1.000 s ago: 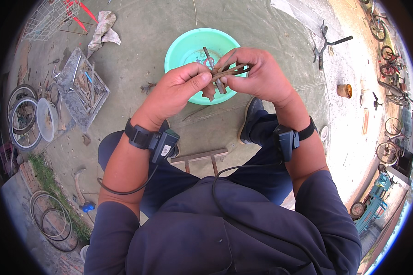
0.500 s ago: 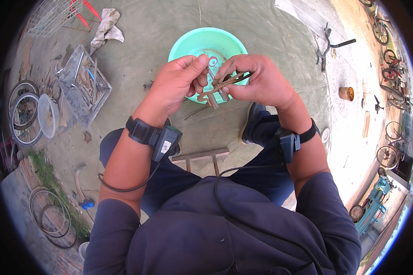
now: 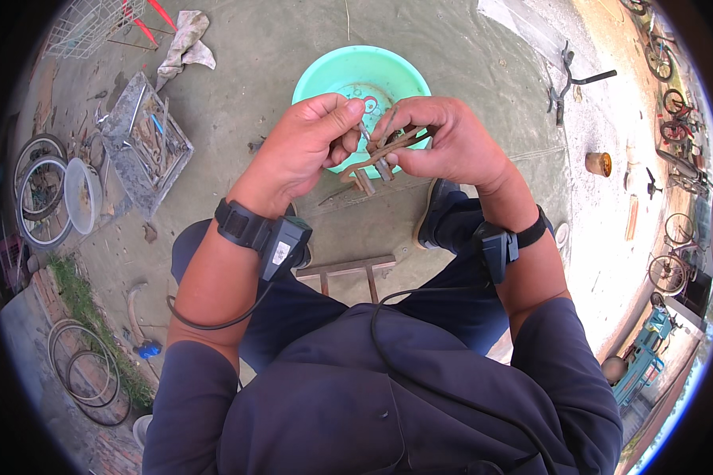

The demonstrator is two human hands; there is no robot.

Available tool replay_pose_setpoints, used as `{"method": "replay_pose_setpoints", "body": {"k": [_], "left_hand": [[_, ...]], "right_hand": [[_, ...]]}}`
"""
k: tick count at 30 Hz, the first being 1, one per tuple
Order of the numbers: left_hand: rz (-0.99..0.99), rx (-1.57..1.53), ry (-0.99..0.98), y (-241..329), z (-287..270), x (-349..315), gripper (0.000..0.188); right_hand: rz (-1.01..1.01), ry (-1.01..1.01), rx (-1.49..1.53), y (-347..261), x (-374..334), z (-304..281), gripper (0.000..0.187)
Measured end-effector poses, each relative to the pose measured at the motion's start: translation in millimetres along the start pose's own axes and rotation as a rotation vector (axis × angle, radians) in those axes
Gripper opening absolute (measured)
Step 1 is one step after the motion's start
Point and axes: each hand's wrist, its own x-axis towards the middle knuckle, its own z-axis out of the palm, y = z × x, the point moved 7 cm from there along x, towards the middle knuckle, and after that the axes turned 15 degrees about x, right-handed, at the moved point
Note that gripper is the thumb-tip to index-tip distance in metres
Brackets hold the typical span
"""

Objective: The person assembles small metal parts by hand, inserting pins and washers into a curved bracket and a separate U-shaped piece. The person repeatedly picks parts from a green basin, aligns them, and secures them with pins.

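Observation:
My right hand (image 3: 459, 150) is closed around a rusty, bent metal part (image 3: 360, 166), gripping it between thumb and fingers. One arm of the part curves like a hook toward my left hand, and short stubs stick out below. A thin metal piece (image 3: 364, 133) is pinched in the fingertips of my left hand (image 3: 309, 142), close beside the rusty part; its exact kind is too small to make out. Both hands are raised over the near side of a light green plastic basin (image 3: 306, 81) on the ground. My fingers hide some of the rusty part.
To the left are a metal tray (image 3: 184, 162) with tools, bicycle wheels (image 3: 24, 207), a white tub (image 3: 83, 198) and a cloth (image 3: 184, 43). Right are a bicycle handlebar (image 3: 564, 83), a rusty can (image 3: 599, 164) and parked bicycles (image 3: 673, 119). A low wooden frame (image 3: 345, 267) sits between my legs.
The rusty part has turned slightly in my right hand, so its hooked end and stubs show at another angle. My left hand keeps its pinch nearly in place.

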Motion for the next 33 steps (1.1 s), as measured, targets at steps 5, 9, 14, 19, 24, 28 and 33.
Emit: {"method": "replay_pose_setpoints", "body": {"k": [5, 9, 14, 19, 24, 28, 33], "left_hand": [[0.020, -0.018, -0.022, 5.2, 1.2, -1.5, 0.026], [0.055, -0.099, -0.063, 9.1, 4.0, -5.0, 0.024], [0.057, -0.111, -0.061, 6.8, 2.1, -4.5, 0.020], [0.061, -0.134, -0.063, 3.6, 2.5, -4.5, 0.018], [0.070, -0.140, -0.042, 2.8, 2.0, -4.8, 0.019], [0.070, -0.180, -0.028, 2.4, 2.4, -4.3, 0.020], [0.090, -0.219, -0.003, 4.2, 2.7, -4.8, 0.021]], "right_hand": [[0.008, -0.032, 0.126, 0.2, 0.5, 2.1, 0.023], [-0.001, -0.042, 0.153, -1.5, 0.5, 3.0, 0.024], [-0.014, -0.056, 0.192, -2.9, 1.2, 6.7, 0.025], [0.056, -0.019, 0.147, 0.5, -1.2, 5.2, 0.026], [-0.004, -0.007, 0.153, -1.0, 1.0, 6.5, 0.034], [0.014, 0.006, 0.113, -0.4, 2.7, 5.1, 0.051], [-0.007, 0.042, 0.143, -1.4, 3.7, 3.7, 0.068]]}}
